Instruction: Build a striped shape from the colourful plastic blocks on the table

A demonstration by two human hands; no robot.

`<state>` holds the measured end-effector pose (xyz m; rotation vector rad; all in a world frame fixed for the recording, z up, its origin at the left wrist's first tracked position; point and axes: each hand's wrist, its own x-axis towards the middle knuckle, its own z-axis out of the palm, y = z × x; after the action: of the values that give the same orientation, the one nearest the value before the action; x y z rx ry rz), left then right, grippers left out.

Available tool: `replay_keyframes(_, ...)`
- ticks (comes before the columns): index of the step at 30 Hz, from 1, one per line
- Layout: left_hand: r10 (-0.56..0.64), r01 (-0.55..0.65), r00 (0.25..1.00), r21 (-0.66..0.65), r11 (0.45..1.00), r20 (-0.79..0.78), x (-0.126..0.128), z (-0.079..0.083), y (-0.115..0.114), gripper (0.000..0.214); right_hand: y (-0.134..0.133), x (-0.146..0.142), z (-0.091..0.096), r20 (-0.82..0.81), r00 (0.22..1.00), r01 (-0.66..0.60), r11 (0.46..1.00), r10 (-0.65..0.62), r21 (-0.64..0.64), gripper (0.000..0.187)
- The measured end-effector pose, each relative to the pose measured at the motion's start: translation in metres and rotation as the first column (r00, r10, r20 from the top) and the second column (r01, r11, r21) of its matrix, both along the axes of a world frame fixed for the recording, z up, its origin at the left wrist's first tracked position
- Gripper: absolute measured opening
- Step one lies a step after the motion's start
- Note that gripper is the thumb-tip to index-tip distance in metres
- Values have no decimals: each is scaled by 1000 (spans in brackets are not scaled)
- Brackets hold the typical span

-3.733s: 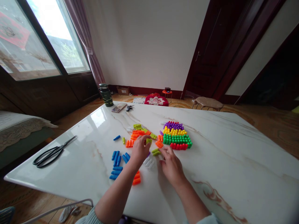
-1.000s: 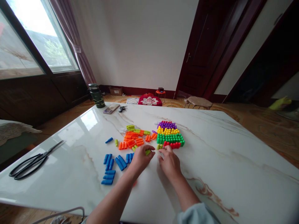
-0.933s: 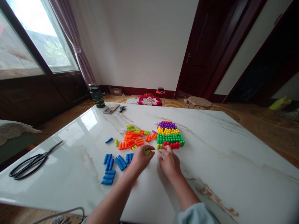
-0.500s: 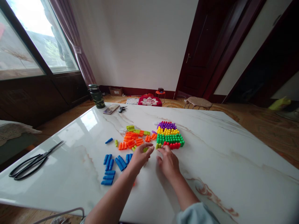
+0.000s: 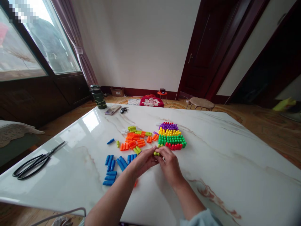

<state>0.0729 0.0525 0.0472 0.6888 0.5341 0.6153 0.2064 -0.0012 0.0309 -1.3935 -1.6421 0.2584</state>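
My left hand point(image 5: 145, 160) and my right hand point(image 5: 169, 162) meet at the fingertips just in front of an upright block of coloured pieces. Pinched between them are small yellow-green plastic pegs point(image 5: 156, 153) with rounded tips, partly hidden by the fingers. Beyond the right fingers, red pegs point(image 5: 174, 146) stand in a front row, with green pegs point(image 5: 172, 140), yellow pegs point(image 5: 169, 131) and purple pegs point(image 5: 168, 126) in rows behind. Near my left hand lie loose orange pegs point(image 5: 132, 143), yellow-green pegs point(image 5: 137, 150) and blue pegs point(image 5: 110, 178).
Black-handled scissors point(image 5: 39, 163) lie at the left of the marble-patterned table point(image 5: 223, 163). Toward its far left corner are a camouflage flask point(image 5: 98, 97), a phone point(image 5: 113, 110) and keys point(image 5: 124, 110). A round stool point(image 5: 201, 103) stands beyond the table.
My hands have come together, my left hand moving right to meet the right. Yellow-green pegs now show between their fingertips. A person's shape fills more of the window.
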Motion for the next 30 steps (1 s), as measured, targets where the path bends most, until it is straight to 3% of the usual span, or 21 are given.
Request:
replay_keyframes(3, -72, 78, 996, 118, 990, -48, -1, 4, -3, 33, -2, 1, 2, -18, 997, 81, 997, -81, 14, 15)
replay_keyframes(7, -122, 134, 989, 179, 975, -79, -2, 9, -4, 39, -2, 2, 4, -51, 988, 150, 989, -149, 14, 12)
replay_keyframes(16, -52, 78, 992, 240, 968, -111, -2, -1, 1, 49, 4, 5, -3, -11, 992, 122, 981, -122, 153, 24)
replay_keyframes(30, 53, 17, 974, 303, 953, -220, 6, -2, -2, 61, 5, 2, -4, 9, 984, 179, 979, -180, 94, 34)
